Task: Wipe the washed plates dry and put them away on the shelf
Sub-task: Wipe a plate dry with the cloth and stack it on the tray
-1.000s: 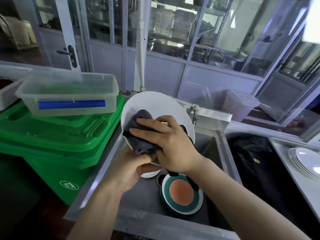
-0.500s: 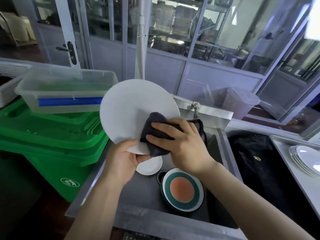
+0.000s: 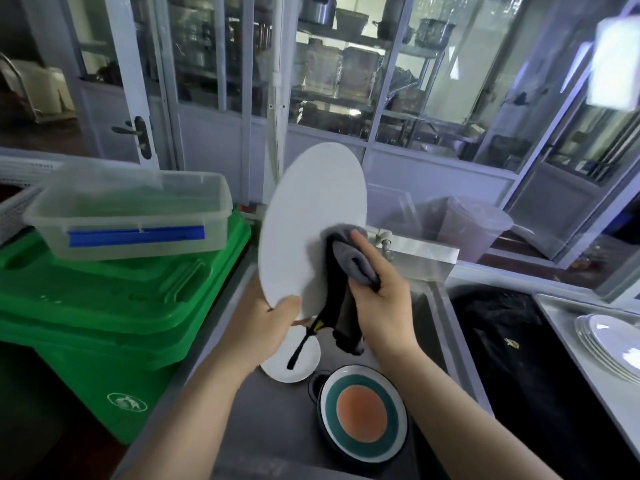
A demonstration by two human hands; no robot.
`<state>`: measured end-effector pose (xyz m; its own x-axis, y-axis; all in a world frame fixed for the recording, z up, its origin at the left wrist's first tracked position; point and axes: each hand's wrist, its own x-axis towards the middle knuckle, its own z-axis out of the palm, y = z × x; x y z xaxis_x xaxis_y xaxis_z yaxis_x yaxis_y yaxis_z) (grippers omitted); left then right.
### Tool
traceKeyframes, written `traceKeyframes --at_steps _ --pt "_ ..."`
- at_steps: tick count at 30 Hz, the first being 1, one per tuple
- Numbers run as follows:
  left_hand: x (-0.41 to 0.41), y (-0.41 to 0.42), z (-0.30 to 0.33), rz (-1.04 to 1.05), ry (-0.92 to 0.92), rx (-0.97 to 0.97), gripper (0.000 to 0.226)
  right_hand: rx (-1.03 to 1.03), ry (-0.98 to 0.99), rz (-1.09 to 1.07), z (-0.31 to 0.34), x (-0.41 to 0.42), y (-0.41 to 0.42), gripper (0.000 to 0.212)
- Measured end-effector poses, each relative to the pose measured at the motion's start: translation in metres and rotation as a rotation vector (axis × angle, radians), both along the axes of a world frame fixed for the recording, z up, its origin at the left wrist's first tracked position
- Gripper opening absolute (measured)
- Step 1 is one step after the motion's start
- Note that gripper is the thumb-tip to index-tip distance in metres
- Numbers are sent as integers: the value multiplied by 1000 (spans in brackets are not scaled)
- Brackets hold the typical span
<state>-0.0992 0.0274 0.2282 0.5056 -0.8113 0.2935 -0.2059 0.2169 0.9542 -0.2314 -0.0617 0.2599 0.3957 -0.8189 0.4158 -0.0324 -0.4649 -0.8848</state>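
Head view: the left hand [image 3: 266,327] pinches the lower rim of a smooth white plate [image 3: 311,220], thumb on its near face, holding it nearly upright above the steel sink [image 3: 273,424]. The right hand [image 3: 381,303] clenches a bunched grey cloth [image 3: 349,258] against the plate's right side; a dark end dangles below. In the sink lie a small white dish [image 3: 294,362] and a round plate with teal ring and orange centre [image 3: 363,412]. Stacked white plates [image 3: 609,344] sit on the metal counter, far right.

white plate's [image 3: 304,216] far face hidden, stacked plates [image 3: 613,344] cut by right edge, shelf contents blurred
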Motion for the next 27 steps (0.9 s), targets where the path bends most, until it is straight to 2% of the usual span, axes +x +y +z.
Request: traceKeyframes --at_steps 4,7,9,10,14,16,17,19,21,22,24,25,27 --pt "8 -19 26 -15 -282 26 55 280 -272 -57 31 2 -9 40" --pt "16 -30 44 -38 -418 -6 54 600 -586 57 59 -4 -18 24" --pt "22 -33 53 -51 -485 -12 57 743 -674 139 74 -12 -26 16" --pt "26 -33 56 -69 -536 10 64 780 -693 195 81 -16 -30 23" --pt "37 -34 69 -61 -812 60 89 740 -728 419 104 -27 -34 60" --pt "40 -35 77 -3 -983 83 98 766 -656 520 112 -33 -34 73" --pt "42 -36 80 14 -1071 97 101 779 -599 549 115 -35 -35 75" --pt "47 -38 86 35 -1252 93 106 803 -485 563 116 -38 -37 63" --pt "53 -42 95 63 -1396 64 111 824 -406 473 114 -37 -37 44" --pt "56 -44 99 73 -1435 75 113 822 -394 414 112 -36 -38 43" --pt "62 -49 106 113 -1428 83 108 774 -423 335 106 -33 -41 53" --pt "64 -51 107 140 -1347 71 101 737 -455 314 104 -32 -41 54" --pt "62 -54 108 219 -1014 49 90 691 -531 299 100 -30 -43 52"
